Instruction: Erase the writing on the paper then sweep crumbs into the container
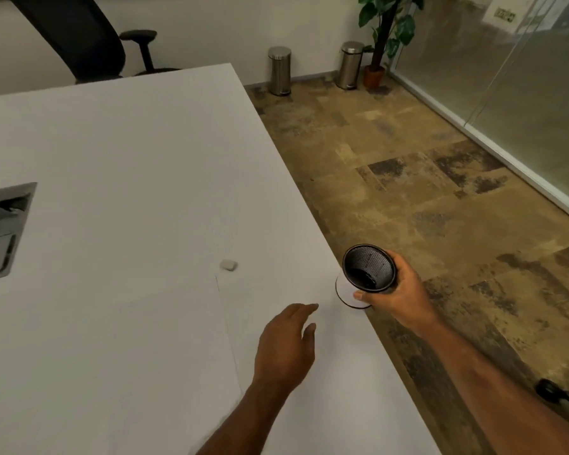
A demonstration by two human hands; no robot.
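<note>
While right hand (399, 292) grips mesh container (368, 269), white table (128, 152) borders mottled floor (424, 178).

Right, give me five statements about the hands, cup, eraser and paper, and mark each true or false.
1. The right hand holds the mesh cup at the table edge. True.
2. The left hand grips the eraser. False: the eraser lies alone on the table, beyond the paper; the left hand is open and empty.
3. The cup is tilted, its mouth towards the table. True.
4. The cup stands on the paper. False: it is held to the right of the paper, at the edge.
5. The left hand lies between paper and cup. True.
</note>
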